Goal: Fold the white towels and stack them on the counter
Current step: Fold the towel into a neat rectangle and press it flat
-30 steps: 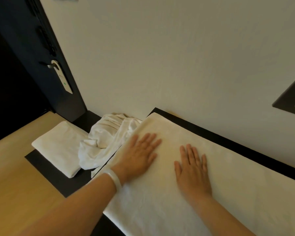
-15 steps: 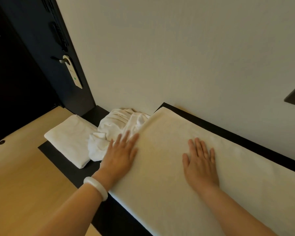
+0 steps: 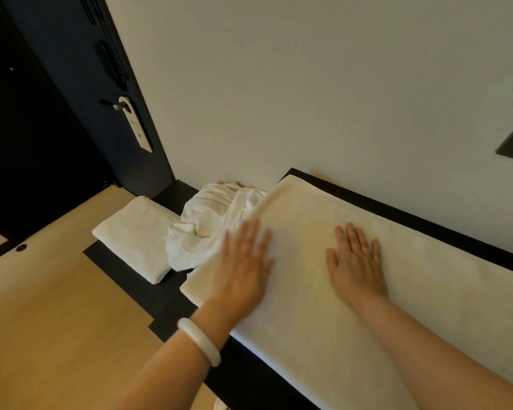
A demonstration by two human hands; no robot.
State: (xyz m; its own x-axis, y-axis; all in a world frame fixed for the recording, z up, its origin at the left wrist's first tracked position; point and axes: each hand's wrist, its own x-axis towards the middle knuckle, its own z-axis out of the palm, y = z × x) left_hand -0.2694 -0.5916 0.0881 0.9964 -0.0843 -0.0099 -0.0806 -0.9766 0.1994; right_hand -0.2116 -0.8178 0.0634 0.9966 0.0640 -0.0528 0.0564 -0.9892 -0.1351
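1. On the dark counter [image 3: 166, 300], along the wall, a long white towel [image 3: 397, 306] lies flat. Its thick near edge suggests it is already doubled lengthwise. It is probably laid this way for room to smooth it.
2. Left hand [image 3: 243, 267]: flat, fingers straight and close together, pressing near the towel's left end. Slightly blurred. Grips nothing.
3. Right hand [image 3: 356, 258]: flat, palm down mid-towel, fingers a little spread. It seems to pin the cloth while the other hand smooths.
4. Crumpled towel [image 3: 208, 229]: heaped just left of that end and touching it, not yet folded.
5. Folded towel [image 3: 134, 235]: further left, a neat rectangle against the heap. Likely the base of the stack.
6. Long towel's surface: plain, cream in this light, almost creaseless.
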